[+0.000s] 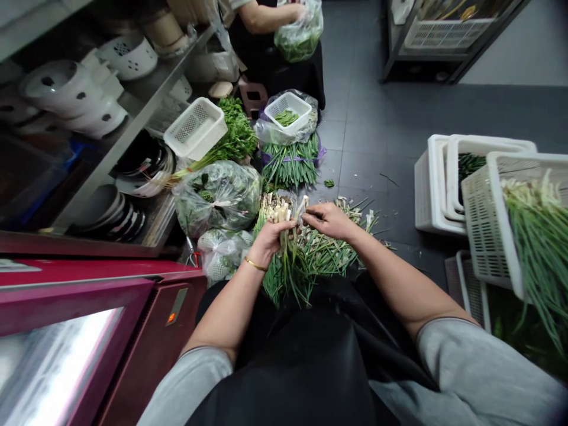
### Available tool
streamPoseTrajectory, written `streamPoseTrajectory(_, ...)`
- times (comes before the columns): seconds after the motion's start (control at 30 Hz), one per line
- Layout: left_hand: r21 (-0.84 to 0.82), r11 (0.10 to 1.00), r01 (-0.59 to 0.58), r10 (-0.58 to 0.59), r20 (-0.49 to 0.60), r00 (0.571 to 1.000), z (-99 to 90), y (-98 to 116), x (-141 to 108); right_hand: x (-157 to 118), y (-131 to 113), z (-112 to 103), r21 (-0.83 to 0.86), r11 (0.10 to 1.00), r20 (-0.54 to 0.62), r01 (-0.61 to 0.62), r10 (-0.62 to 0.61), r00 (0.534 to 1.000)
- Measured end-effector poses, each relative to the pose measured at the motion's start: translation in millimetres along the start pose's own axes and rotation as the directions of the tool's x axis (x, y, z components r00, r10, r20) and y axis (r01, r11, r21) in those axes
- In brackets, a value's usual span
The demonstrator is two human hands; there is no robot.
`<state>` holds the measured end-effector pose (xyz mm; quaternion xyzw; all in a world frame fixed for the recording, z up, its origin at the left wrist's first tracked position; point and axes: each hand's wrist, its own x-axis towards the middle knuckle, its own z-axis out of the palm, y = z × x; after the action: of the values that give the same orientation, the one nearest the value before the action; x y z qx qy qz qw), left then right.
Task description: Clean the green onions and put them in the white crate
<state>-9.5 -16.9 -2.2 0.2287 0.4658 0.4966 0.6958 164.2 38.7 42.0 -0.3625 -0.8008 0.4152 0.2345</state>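
Observation:
My left hand (271,238), below a gold bracelet at the wrist, is wrapped round a bunch of green onions (290,254). Their white root ends point up and away from me, and the green leaves hang down towards my lap. Just right of the root ends is my right hand (327,220), its fingers pinched together beside a white stalk; what they hold is too small to make out. Under and beyond my hands, loose green onions and trimmings (331,251) are spread over the floor.
A white crate of green onions (481,225) stands at the right. Bagged greens (217,198), a white basket (195,127) and a shelf (133,124) with bowls are on the left. Ahead, a person's hand (295,12) holds a bag of greens (302,38).

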Motion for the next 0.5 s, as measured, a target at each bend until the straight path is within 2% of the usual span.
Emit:
streamPoseTrajectory(0.1, 0.023, 1.0, 0.004, -0.004, -0.012, 1.0, -5.3, -1, 2, -3, -3, -1, 0.247, 0.966, -0.009, -0.07, 0.075, 0.997)
streamPoseTrajectory(0.2, 0.082, 0.997, -0.012, 0.015, -0.039, 0.999, -9.4, -1, 4, -9, -1, -10, 0.615, 0.779, 0.007, -0.124, 0.151, 0.988)
streamPoseTrajectory(0.23, 0.098, 0.995, -0.011, 0.016, -0.051, 0.999, -10.1, 0, 5, -10, 2, -15, 0.69, 0.716, -0.018, -0.104, 0.161, 0.987)
streamPoseTrajectory(0.27, 0.109, 0.994, -0.009, 0.016, -0.064, 0.998, -10.4, 1, 4, -12, 8, -22, 0.715, 0.693, -0.043, -0.093, 0.176, 0.983)
streamPoseTrajectory(0.33, 0.117, 0.993, -0.006, 0.016, -0.081, 0.997, -10.7, 3, 3, -11, 23, -34, 0.59, 0.783, -0.038, -0.198, 0.272, 0.961)
streamPoseTrajectory(0.37, 0.117, 0.993, -0.006, 0.016, -0.085, 0.996, -11.0, 5, 2, -9, 31, -40, 0.464, 0.834, -0.027, -0.298, 0.35, 0.936)
streamPoseTrajectory(0.43, 0.122, 0.993, -0.002, 0.011, -0.075, 0.997, -12.5, 8, 1, 0, 40, -45, 0.209, 0.857, -0.044, -0.471, 0.49, 0.871)
streamPoseTrajectory(0.47, 0.131, 0.991, 0.008, -0.001, -0.057, 0.998, -13.2, 9, 1, 4, 39, -44, 0.147, 0.855, -0.068, -0.498, 0.511, 0.857)
streamPoseTrajectory(0.5, 0.147, 0.989, 0.024, -0.019, -0.03, 0.999, -13.4, 10, 0, 8, 33, -41, 0.158, 0.869, -0.086, -0.47, 0.486, 0.87)
